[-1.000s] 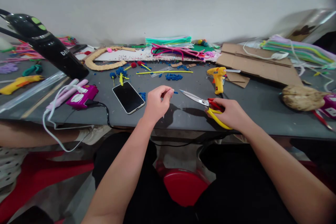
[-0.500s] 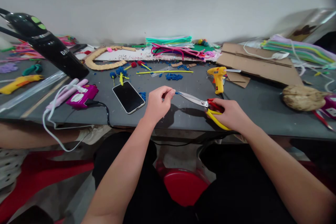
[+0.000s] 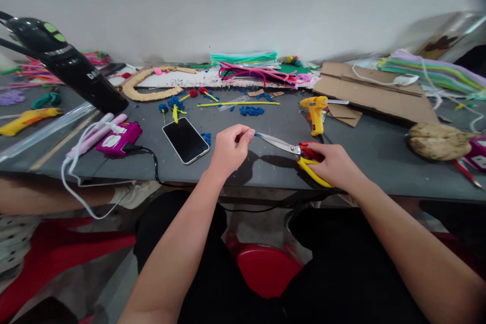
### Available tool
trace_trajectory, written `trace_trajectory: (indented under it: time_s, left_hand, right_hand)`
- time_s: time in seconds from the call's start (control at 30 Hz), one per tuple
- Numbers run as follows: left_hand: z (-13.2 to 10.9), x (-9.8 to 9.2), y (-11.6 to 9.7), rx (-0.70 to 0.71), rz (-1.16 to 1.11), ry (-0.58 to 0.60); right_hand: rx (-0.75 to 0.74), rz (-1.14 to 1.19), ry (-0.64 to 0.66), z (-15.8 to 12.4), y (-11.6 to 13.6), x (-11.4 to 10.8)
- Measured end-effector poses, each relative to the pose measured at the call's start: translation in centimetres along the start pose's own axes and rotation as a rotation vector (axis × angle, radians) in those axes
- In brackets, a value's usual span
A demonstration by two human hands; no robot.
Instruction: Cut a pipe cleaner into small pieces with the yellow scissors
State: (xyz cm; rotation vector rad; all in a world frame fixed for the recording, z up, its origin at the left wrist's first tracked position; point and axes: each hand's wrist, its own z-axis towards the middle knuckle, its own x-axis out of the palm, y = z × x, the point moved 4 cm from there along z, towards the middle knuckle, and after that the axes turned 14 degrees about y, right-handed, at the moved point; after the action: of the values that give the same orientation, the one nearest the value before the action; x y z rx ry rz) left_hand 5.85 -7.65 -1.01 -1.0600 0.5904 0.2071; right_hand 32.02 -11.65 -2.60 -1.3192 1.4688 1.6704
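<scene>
Between thumb and fingers, my left hand (image 3: 232,148) pinches a short piece of blue pipe cleaner (image 3: 257,134), most of it hidden by the fingertips. My right hand (image 3: 334,166) is wrapped around the scissors (image 3: 279,145), which have one red and one yellow handle. Their blades point left, nearly closed, with the tips at the blue piece. Both hands are above the table's front part. Behind them lie a heap of blue pieces (image 3: 251,111) and a straight yellow pipe cleaner (image 3: 239,104).
A phone (image 3: 186,140) lies left of my left hand, with blue and yellow pipe-cleaner flowers (image 3: 175,104) behind it. A yellow glue gun (image 3: 316,114) stands beyond the scissors. Cardboard (image 3: 374,88) is at back right; a purple power block (image 3: 120,140) with cables is at left.
Hardly anything differs. Both hands keep their places, and slightly more of the blue piece shows between my left fingertips and the scissor tips.
</scene>
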Motion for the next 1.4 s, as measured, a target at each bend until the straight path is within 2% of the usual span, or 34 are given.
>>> trace_trajectory:
  time_s: [1.4]
  left_hand:
    - [-0.07,-0.07,0.00,-0.029,-0.003,-0.014]
  right_hand:
    - [-0.006,0.017,-0.004,-0.06,0.32,-0.29]
